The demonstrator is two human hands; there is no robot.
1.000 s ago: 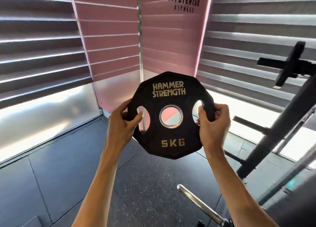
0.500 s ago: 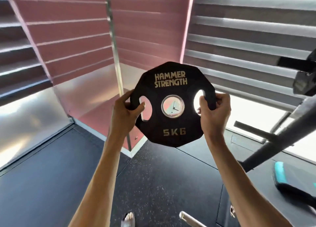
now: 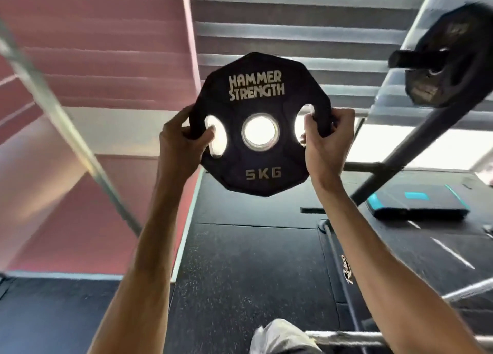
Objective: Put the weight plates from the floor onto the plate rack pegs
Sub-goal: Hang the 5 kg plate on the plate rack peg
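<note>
A black 5 kg weight plate [image 3: 262, 161] marked HAMMER STRENGTH is held upright in front of me, its face toward the camera. My left hand [image 3: 181, 143] grips its left edge with the thumb through the left grip hole. My right hand [image 3: 329, 140] grips the right edge through the right hole. At the upper right a black rack peg [image 3: 410, 58] sticks out toward me from the slanted rack post [image 3: 432, 119], and another black plate [image 3: 450, 57] hangs on that peg. The held plate is left of and below the peg, apart from it.
A lower bare peg [image 3: 362, 166] juts left from the rack post. A dark pad with teal trim [image 3: 416, 204] lies on the black rubber floor [image 3: 240, 260] at right. A slanted metal bar [image 3: 72, 129] crosses the left. Pink and grey blinds [image 3: 101, 60] line the walls.
The view has swung right: the rack post, its peg and the hung plate came into sight at the upper right. The plate stays held in both hands, now backlit by the window.
</note>
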